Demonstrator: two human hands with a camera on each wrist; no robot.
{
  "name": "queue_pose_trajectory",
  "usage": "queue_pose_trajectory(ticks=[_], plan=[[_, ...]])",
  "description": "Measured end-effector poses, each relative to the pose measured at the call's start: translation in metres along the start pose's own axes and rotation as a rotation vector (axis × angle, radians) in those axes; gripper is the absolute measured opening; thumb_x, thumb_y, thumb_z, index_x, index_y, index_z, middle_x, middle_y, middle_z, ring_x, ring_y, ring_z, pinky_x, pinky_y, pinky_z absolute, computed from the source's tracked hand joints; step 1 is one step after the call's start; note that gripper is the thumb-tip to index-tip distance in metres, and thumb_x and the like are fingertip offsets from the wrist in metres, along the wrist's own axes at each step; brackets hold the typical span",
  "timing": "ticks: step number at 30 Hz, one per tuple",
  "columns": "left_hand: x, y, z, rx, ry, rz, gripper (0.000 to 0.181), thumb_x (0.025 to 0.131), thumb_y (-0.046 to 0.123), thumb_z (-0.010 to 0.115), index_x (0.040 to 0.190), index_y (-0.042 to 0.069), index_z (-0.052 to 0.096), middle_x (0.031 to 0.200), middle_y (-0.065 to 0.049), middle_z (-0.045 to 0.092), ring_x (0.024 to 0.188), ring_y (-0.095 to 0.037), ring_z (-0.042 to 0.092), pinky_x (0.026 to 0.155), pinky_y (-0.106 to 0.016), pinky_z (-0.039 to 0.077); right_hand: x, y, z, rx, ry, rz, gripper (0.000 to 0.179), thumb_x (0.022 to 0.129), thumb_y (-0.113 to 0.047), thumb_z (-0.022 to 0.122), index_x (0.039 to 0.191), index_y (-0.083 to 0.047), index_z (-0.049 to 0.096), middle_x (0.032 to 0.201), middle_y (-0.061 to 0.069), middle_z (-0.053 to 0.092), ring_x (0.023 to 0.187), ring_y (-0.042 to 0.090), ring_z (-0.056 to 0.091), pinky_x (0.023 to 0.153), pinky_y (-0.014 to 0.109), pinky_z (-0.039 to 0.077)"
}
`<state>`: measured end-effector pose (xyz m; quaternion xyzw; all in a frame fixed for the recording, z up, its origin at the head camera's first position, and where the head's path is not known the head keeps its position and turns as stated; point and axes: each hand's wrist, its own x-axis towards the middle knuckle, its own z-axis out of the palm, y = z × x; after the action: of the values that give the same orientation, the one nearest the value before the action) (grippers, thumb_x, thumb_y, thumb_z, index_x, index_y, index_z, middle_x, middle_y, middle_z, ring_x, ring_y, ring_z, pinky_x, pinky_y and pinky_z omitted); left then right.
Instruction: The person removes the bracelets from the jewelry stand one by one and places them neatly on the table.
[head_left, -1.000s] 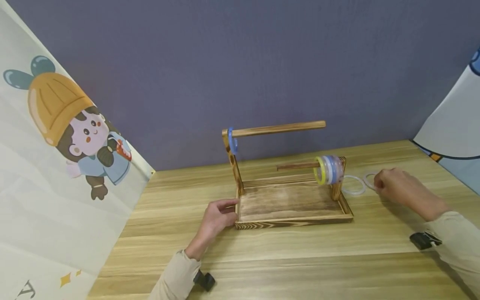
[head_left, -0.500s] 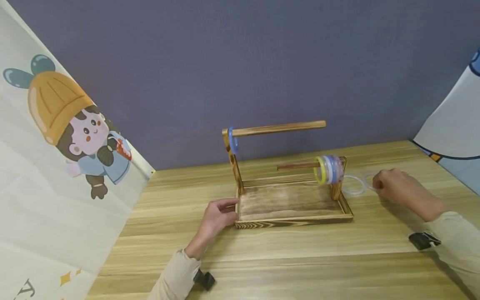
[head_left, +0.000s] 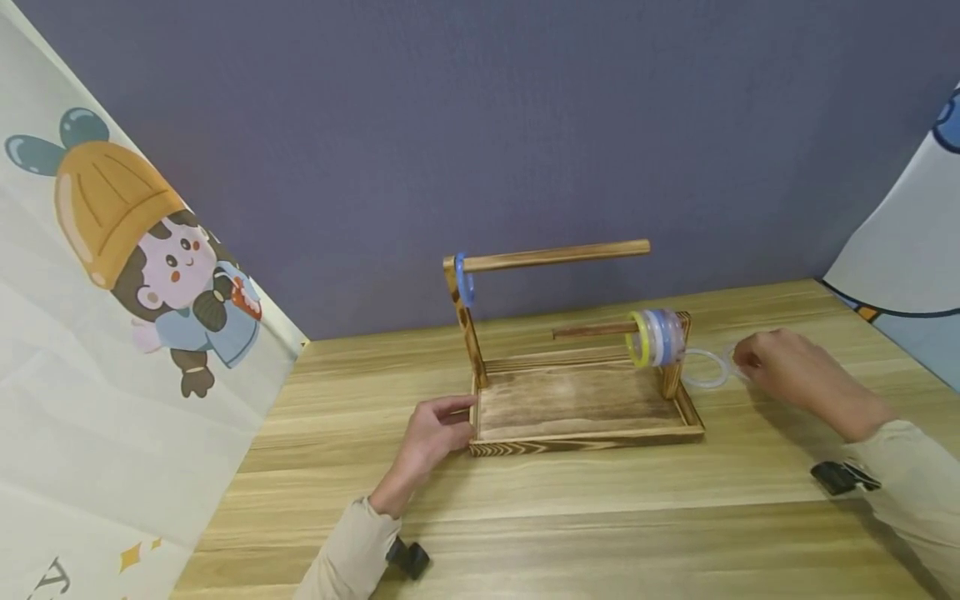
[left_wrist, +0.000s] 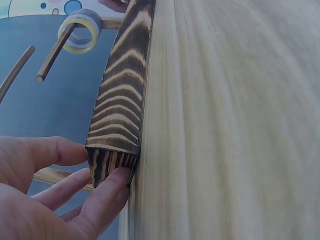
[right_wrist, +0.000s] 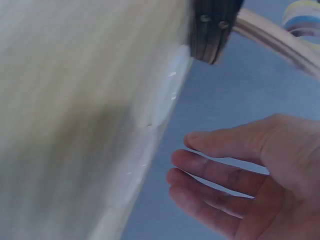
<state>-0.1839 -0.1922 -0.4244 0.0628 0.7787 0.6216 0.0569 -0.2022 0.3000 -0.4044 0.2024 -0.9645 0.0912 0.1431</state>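
Note:
In the head view a wooden bangle rack [head_left: 588, 448] has a tray base and two rods. My left hand [head_left: 431, 437] rests straight fingertips on its left end; the left wrist view shows the fingers [left_wrist: 107, 195] against the tray's corner. My right hand [head_left: 802, 379] hovers by two clear bangles at the right. One clear bangle [head_left: 705, 369] lies flat beside the rack; the other [head_left: 731, 358] is partly hidden by my fingers. In the right wrist view the fingers [right_wrist: 220, 172] are relaxed, slightly bent, apart from the bangles.
Several bangles, yellow, clear, blue and purplish [head_left: 656, 337], hang on the lower rod by the right post. A blue bangle [head_left: 466, 281] hangs at the left end of the upper rod [head_left: 558, 255]. A dark wall panel [head_left: 480, 150] stands behind the wooden table [head_left: 570, 525].
My right hand has shifted slightly left, covering more of the farther clear bangle. The left hand and the rack keep their places.

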Motion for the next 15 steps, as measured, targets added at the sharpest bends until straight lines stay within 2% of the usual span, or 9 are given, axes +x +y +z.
queue_pose_trajectory(ticks=[2, 5, 7, 9, 12, 15], plan=[[0.001, 0.000, 0.000, -0.007, -0.004, -0.001, 0.048, 0.076, -0.007, 0.065, 0.124, -0.010, 0.064, 0.120, -0.031, 0.065, 0.112, -0.040, 0.064, 0.080, -0.030, 0.059, 0.002, -0.005, -0.005, -0.005, 0.021, -0.001, 0.023, 0.078, 0.006, 0.067, 0.065, -0.013, 0.063, 0.063, -0.003, 0.057, 0.058, 0.015, 0.048, 0.049, 0.035, 0.041], [0.001, 0.001, 0.000, -0.024, -0.002, -0.008, 0.048, 0.076, -0.008, 0.065, 0.124, -0.010, 0.063, 0.120, -0.031, 0.064, 0.112, -0.041, 0.064, 0.081, -0.031, 0.060, 0.006, -0.017, -0.015, 0.011, 0.031, 0.022, 0.009, 0.080, 0.005, 0.069, 0.081, -0.002, 0.073, 0.076, 0.010, 0.069, 0.065, 0.023, 0.063, 0.055, 0.045, 0.052], [0.000, 0.001, -0.001, -0.025, 0.003, -0.009, 0.048, 0.076, -0.009, 0.064, 0.124, -0.010, 0.063, 0.120, -0.031, 0.064, 0.112, -0.041, 0.064, 0.081, -0.032, 0.060, 0.009, -0.026, -0.021, 0.025, 0.053, 0.027, 0.011, 0.081, 0.006, 0.068, 0.090, 0.004, 0.074, 0.084, 0.018, 0.072, 0.065, 0.023, 0.064, 0.057, 0.046, 0.054], [-0.001, 0.002, -0.002, -0.026, 0.010, -0.016, 0.048, 0.076, -0.009, 0.064, 0.124, -0.010, 0.064, 0.120, -0.031, 0.065, 0.112, -0.040, 0.064, 0.081, -0.032, 0.060, 0.012, -0.034, -0.025, 0.041, 0.087, 0.020, 0.014, 0.082, 0.007, 0.066, 0.095, 0.006, 0.073, 0.089, 0.023, 0.072, 0.059, 0.018, 0.060, 0.053, 0.039, 0.052], [-0.001, 0.003, -0.002, -0.019, 0.011, -0.023, 0.048, 0.076, -0.008, 0.064, 0.124, -0.008, 0.064, 0.120, -0.030, 0.065, 0.112, -0.039, 0.065, 0.081, -0.032, 0.060, 0.016, -0.044, -0.030, 0.053, 0.166, -0.009, 0.016, 0.084, 0.009, 0.064, 0.097, 0.008, 0.073, 0.089, 0.025, 0.072, 0.049, 0.008, 0.045, 0.045, 0.026, 0.040], [0.000, 0.003, -0.001, -0.023, 0.006, -0.026, 0.048, 0.076, -0.008, 0.065, 0.124, -0.009, 0.064, 0.120, -0.030, 0.065, 0.111, -0.039, 0.065, 0.080, -0.032, 0.060, 0.019, -0.052, -0.035, 0.060, 0.229, -0.022, 0.017, 0.086, 0.008, 0.063, 0.100, 0.008, 0.073, 0.085, 0.024, 0.071, 0.045, 0.007, 0.037, 0.041, 0.023, 0.031]])
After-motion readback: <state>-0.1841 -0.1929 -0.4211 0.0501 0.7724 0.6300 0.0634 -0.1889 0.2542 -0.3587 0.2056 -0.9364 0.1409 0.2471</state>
